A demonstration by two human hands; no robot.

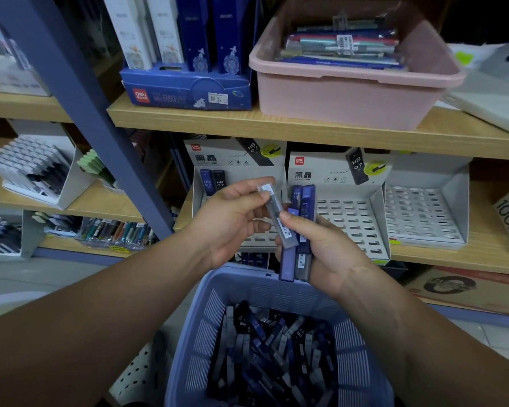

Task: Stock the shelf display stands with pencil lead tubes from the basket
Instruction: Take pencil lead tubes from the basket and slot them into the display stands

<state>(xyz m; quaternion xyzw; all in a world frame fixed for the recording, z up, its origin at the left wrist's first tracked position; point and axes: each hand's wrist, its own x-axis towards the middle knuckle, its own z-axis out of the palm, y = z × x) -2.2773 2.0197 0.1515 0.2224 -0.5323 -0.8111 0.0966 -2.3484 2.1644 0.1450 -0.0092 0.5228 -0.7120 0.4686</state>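
Observation:
My right hand grips a bundle of blue and grey pencil lead tubes upright above the basket. My left hand pinches the top of one grey tube that slants across the bundle, its lower end under my right thumb. The blue slatted basket below holds several loose tubes. Behind my hands two white display stands sit on the middle shelf. The left stand has two tubes in its back row. The right stand shows empty slots.
A third slotted white stand sits further right. A pink tub of pens and a blue display box stand on the upper shelf. A blue upright post runs on the left. A cardboard box lies low right.

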